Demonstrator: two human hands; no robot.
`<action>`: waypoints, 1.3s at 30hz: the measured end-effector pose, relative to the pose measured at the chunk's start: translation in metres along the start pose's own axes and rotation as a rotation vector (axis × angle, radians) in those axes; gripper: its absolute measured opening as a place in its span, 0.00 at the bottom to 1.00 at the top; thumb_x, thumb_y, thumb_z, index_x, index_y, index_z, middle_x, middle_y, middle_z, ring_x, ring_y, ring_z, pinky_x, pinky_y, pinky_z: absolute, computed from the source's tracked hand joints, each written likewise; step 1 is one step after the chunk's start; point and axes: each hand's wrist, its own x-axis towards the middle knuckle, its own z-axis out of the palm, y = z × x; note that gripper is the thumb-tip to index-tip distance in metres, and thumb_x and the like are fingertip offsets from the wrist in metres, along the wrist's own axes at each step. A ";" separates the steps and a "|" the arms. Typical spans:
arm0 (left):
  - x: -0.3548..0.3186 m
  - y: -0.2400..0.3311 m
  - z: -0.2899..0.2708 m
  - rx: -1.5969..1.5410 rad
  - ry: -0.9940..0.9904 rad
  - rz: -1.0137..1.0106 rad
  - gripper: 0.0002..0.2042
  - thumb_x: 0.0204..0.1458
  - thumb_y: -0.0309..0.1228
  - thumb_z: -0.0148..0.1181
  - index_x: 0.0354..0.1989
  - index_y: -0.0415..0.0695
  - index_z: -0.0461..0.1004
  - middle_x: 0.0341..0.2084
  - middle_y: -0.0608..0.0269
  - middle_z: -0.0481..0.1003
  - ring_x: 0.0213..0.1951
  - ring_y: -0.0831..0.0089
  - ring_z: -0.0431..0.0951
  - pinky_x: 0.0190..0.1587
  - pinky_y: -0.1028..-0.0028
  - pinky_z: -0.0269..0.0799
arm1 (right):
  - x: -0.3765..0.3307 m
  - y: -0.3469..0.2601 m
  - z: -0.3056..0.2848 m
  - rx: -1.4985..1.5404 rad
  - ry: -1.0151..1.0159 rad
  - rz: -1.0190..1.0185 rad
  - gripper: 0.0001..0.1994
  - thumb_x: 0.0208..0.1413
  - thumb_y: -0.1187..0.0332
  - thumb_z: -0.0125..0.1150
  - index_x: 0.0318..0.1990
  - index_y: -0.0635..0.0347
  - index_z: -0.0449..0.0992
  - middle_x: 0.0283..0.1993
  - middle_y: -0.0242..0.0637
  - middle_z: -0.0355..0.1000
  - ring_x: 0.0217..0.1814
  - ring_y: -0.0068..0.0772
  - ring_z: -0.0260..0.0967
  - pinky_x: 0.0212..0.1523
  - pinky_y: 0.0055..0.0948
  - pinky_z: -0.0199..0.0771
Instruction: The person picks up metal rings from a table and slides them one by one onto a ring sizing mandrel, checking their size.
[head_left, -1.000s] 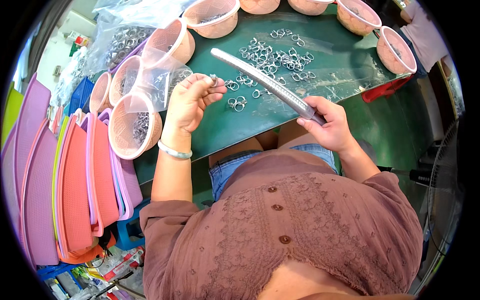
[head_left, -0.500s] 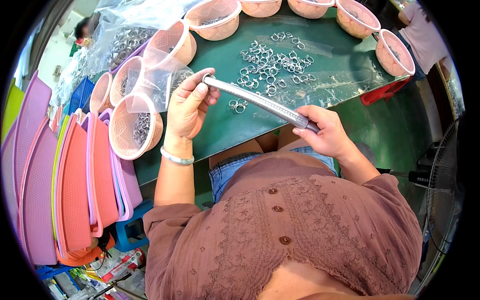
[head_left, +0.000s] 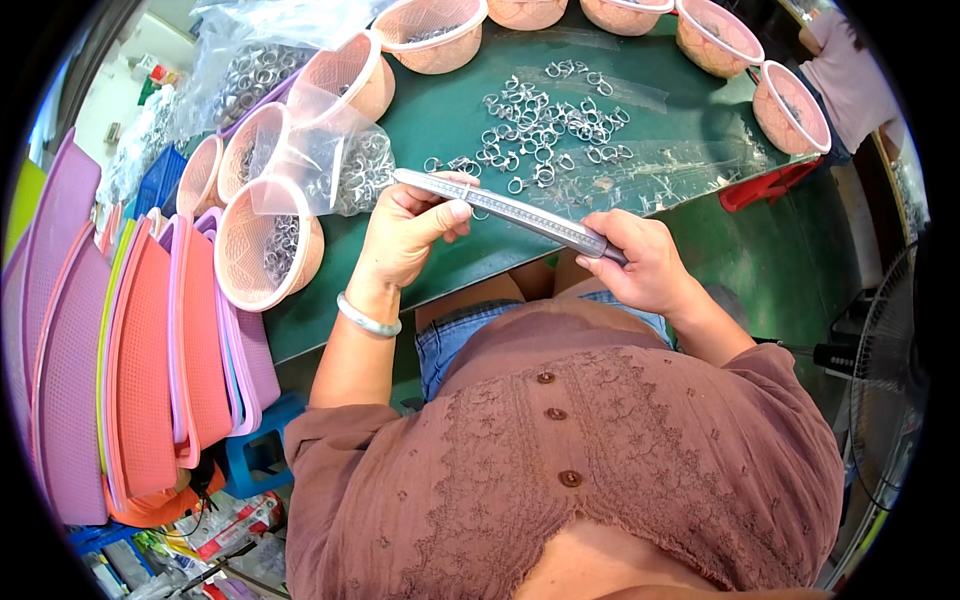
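A tapered metal ring mandrel [head_left: 520, 211] with marks along its length slants across in front of me, its thin tip up to the left. My right hand [head_left: 645, 262] is closed round its dark handle [head_left: 612, 254]. Near the thin end, my left hand [head_left: 408, 232] pinches a small silver ring [head_left: 467, 189] that sits around the rod, partly hidden by the fingers. Beyond the mandrel, a loose spread of silver rings [head_left: 545, 128] lies on the green table [head_left: 440, 112]. A clear plastic bag [head_left: 318, 185] with more rings lies close to my left hand.
Pink baskets [head_left: 268, 290] line the table's left and far sides, several with small metal pieces. Stacked colourful plastic baskets [head_left: 140, 360] stand at left by a blue stool [head_left: 262, 450]. A fan [head_left: 885, 370] and red stool [head_left: 765, 185] are at right; another person [head_left: 850, 75] is beyond.
My left hand has moved right and down, carrying the ring from the mandrel's tip a little way along the rod. The right hand keeps its hold, shifted slightly left.
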 end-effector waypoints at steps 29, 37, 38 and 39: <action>0.143 0.039 -0.028 1.027 0.407 0.308 0.15 0.46 0.27 0.57 0.43 0.36 0.70 0.21 0.64 0.72 0.23 0.80 0.70 0.27 0.81 0.66 | -0.011 0.023 -0.010 0.254 0.302 0.191 0.13 0.42 0.76 0.63 0.37 0.65 0.69 0.24 0.32 0.65 0.22 0.19 0.58 0.24 0.18 0.60; 0.117 -0.007 -0.008 1.225 0.004 0.016 0.08 0.43 0.28 0.58 0.30 0.36 0.74 0.21 0.60 0.73 0.25 0.75 0.72 0.30 0.75 0.67 | -0.008 0.028 -0.008 0.284 0.272 0.221 0.13 0.42 0.76 0.62 0.37 0.65 0.69 0.25 0.33 0.66 0.23 0.19 0.59 0.24 0.18 0.61; 0.117 -0.007 -0.007 1.170 0.001 -0.022 0.08 0.43 0.28 0.58 0.29 0.35 0.74 0.21 0.60 0.73 0.24 0.76 0.71 0.29 0.76 0.66 | -0.008 0.028 -0.007 0.303 0.270 0.223 0.13 0.42 0.76 0.63 0.37 0.65 0.70 0.25 0.33 0.66 0.23 0.19 0.59 0.24 0.18 0.61; 0.116 -0.006 -0.006 1.115 -0.003 -0.059 0.08 0.43 0.28 0.58 0.28 0.35 0.74 0.21 0.61 0.73 0.24 0.77 0.71 0.28 0.77 0.66 | -0.008 0.029 -0.006 0.321 0.267 0.224 0.13 0.42 0.76 0.63 0.37 0.65 0.70 0.25 0.33 0.66 0.23 0.19 0.59 0.24 0.18 0.61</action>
